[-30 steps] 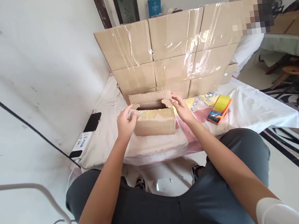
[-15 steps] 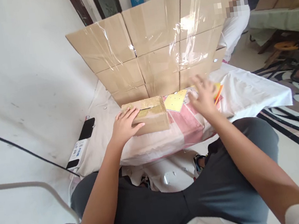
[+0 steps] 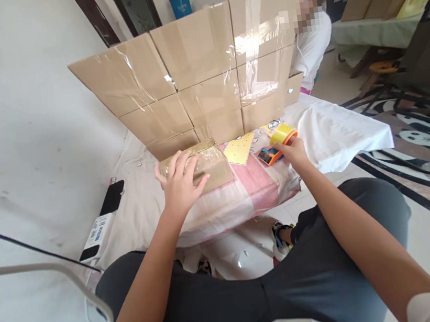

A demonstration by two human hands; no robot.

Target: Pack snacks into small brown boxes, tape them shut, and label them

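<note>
A small brown cardboard box (image 3: pixel 214 174) lies on the cloth-covered table. My left hand (image 3: pixel 181 178) rests over its left part, fingers spread over the top and the thumb along the front. To the right, my right hand (image 3: pixel 293 149) is closed round an orange tape dispenser (image 3: pixel 272 160) carrying a roll of yellowish tape (image 3: pixel 283 133). The dispenser is tilted just above or on the cloth; I cannot tell which. Its blue and dark front end points left. Between the two hands shows a yellow diamond-shaped patch (image 3: pixel 239 150) on the cloth.
Behind the box, taped cardboard boxes (image 3: pixel 210 93) stand stacked like a wall. A person in a white sleeve (image 3: pixel 312 42) is behind them at the right. A black and white device (image 3: pixel 99 229) lies by the left wall. A wooden stool (image 3: pixel 383 67) stands farther right.
My right hand, earlier loose and blurred over the cloth, now grips the tape dispenser. My left hand stays on the box with its fingers more arched. The view has shifted slightly right.
</note>
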